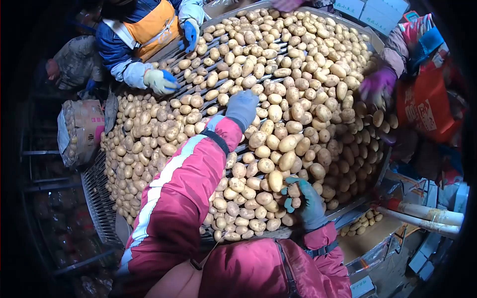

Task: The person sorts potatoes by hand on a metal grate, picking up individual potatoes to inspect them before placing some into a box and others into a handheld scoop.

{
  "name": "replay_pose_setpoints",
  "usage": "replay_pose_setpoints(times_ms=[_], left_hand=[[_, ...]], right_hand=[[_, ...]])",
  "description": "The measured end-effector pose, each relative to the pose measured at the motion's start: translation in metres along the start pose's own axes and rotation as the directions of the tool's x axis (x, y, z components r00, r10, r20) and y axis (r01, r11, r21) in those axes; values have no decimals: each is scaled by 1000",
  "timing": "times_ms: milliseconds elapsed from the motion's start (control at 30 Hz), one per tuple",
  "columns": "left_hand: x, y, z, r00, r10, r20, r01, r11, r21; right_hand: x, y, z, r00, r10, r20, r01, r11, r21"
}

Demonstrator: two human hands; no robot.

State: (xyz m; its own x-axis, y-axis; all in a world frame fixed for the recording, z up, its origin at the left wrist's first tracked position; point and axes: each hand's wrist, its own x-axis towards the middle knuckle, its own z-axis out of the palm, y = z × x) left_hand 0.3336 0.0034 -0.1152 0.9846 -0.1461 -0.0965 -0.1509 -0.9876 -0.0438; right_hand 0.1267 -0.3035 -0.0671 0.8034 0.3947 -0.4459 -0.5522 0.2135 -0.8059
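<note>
Across the middle, potatoes point(288, 144) are lying in a broad, loose heap on a slatted bed point(101, 184), whose metal rim point(376, 40) is probably stopping them from rolling off. Near the front, slightly to the right, the right hand point(299, 194), in a teal glove, is holding a potato point(293, 190), its fingers closing round it, likely because so round a thing needs support from more than one side. Farther off and to the left, the left hand point(242, 106), in a grey-blue glove, is resting over the heap with its back up; its fingertips are hiding, so whether it is gripping anything cannot be told. Its sleeve point(179, 169) is stretching above the near potatoes, apparently to let the hand get to the middle.

On the far left, a co-worker's hand point(161, 82), gloved too, is resting at a thinner patch where dark slats are showing. On the right, another person's purple glove point(378, 85) is hanging at the heap's edge. To the left, a box point(87, 129) is standing beside the bed; near right, a carton point(385, 233) is holding more potatoes.
</note>
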Motion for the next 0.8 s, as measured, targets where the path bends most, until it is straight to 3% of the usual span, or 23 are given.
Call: replay_pose_setpoints(times_ms=[33, 100, 133, 200, 233, 267, 300, 367, 433, 567, 600, 633, 667, 700, 767, 800], left_hand=[[1, -2, 5, 1000, 1, -2, -1, 1000, 0], [0, -10, 10, 996, 55, -65, -59, 997, -59], [1, -13, 10, 998, 59, -19, -60, 998, -32], [1, -16, 7, 997, 72, 20, -71, 997, -16], [0, -17, 4, 995, 82, 60, -81, 997, -6], [-4, -18, 2, 991, 103, 85, -103, 995, -8], [-4, -20, -4, 968, 84, 236, -97, 994, 46], [-23, -35, 2, 987, 145, 74, -147, 989, 21], [-35, -40, -2, 978, 141, 153, -158, 982, 104], [-31, -46, -8, 989, 8, 148, -11, 1000, 20], [-24, -41, -25, 971, -128, 202, 171, 963, -208], [-17, -39, -34, 926, -247, 286, 351, 842, -409], [-12, -35, -37, 962, -221, 162, 271, 853, -446], [-5, -28, -42, 960, -225, 163, 276, 851, -447], [13, -10, -53, 980, -186, -63, 130, 856, -501], [23, -2, -51, 980, -187, -63, 130, 852, -507]], right_hand=[[0, 5, -1, 1000, -3, -1, 3, 1000, -1], [1, 12, 0, 993, 104, -46, -89, 962, 257], [0, 9, -1, 994, 102, -46, -86, 962, 260], [-2, 0, -2, 998, -59, 3, 58, 987, -147], [-2, 4, -4, 998, -62, 0, 61, 988, -144], [-1, 10, -7, 999, 38, 0, -38, 999, 26], [-1, 13, -10, 991, 133, 17, -133, 971, 196], [1, 12, -11, 989, 148, 22, -149, 962, 227], [-1, 12, -10, 985, 168, 35, -171, 951, 259], [0, 1, -8, 983, 178, 30, -180, 951, 252], [-1, 0, -7, 982, 185, 32, -187, 950, 252], [0, 3, -8, 981, 189, 36, -191, 948, 253], [1, 8, -10, 983, 182, 37, -185, 956, 229], [2, 10, -11, 984, 173, 37, -177, 963, 201], [2, 10, -10, 984, 172, 38, -176, 961, 213], [1, 9, -10, 985, 171, 36, -174, 958, 227]])
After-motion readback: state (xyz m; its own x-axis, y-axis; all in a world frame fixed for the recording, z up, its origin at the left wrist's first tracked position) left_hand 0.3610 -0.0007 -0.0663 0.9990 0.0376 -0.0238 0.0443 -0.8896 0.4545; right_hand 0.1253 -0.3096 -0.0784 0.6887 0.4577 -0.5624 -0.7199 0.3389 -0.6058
